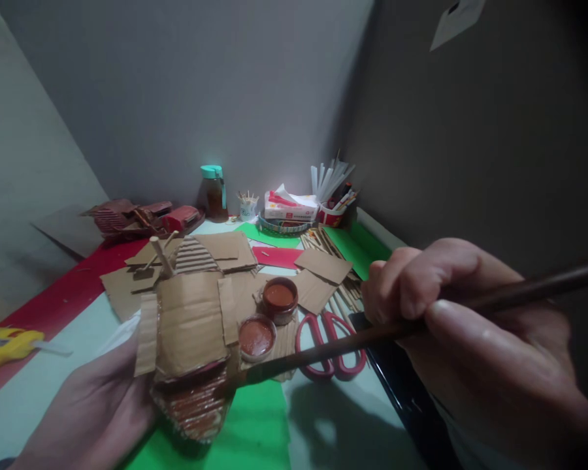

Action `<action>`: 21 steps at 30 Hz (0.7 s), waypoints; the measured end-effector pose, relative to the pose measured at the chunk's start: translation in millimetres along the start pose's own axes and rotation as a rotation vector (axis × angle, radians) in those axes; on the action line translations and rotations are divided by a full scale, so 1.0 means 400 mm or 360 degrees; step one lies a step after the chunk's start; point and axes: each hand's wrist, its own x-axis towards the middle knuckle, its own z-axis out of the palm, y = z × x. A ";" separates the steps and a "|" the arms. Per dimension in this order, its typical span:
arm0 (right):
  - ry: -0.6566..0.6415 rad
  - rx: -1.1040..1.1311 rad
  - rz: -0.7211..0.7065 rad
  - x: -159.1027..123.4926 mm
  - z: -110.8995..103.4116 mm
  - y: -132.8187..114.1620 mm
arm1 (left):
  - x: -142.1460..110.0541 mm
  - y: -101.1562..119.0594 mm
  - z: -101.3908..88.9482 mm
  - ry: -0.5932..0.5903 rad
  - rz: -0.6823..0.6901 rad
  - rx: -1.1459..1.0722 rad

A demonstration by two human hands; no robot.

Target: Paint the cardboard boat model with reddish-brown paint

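My left hand (100,408) holds a cardboard model (191,326) from its left side and beneath; most of its fingers are hidden. The model has a flat tan top and a ridged end coated in wet-looking red-brown paint. A thin dark paintbrush (323,352) is pinched in my right hand (470,326) between thumb and fingers. The brush's tip meets the painted ridged end at its right edge. Just beyond it sit an open jar of brown paint (280,297) and its paint-smeared lid (257,338), both on cardboard.
Red-handled scissors (330,346) lie under the brush. A yellow glue gun (7,346) is at the left. Cardboard pieces (318,281) and wooden sticks cover the middle. Behind stand painted cardboard parts (142,219), a bottle (214,194), a tissue box (290,206) and a cup of glue sticks (332,212).
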 end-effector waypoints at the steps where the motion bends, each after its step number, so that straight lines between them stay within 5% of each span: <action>1: 0.0002 0.0043 0.0001 0.000 0.005 0.000 | 0.002 0.000 -0.006 -0.0053 -0.0008 -0.0026; 3: 0.0018 0.0075 0.0025 -0.002 0.019 0.001 | 0.006 0.000 -0.021 -0.0098 -0.0032 -0.0113; 10: -0.0106 -0.0319 -0.0033 -0.007 0.039 0.013 | -0.012 -0.011 0.005 0.0323 0.0001 -0.0468; 14: -0.0056 -0.0540 -0.0125 -0.004 0.038 0.002 | -0.030 -0.002 0.057 0.0241 -0.0110 -0.0217; 21: 0.0240 -0.0687 -0.0335 -0.003 0.048 -0.003 | -0.032 0.015 0.066 0.0110 -0.0072 -0.0237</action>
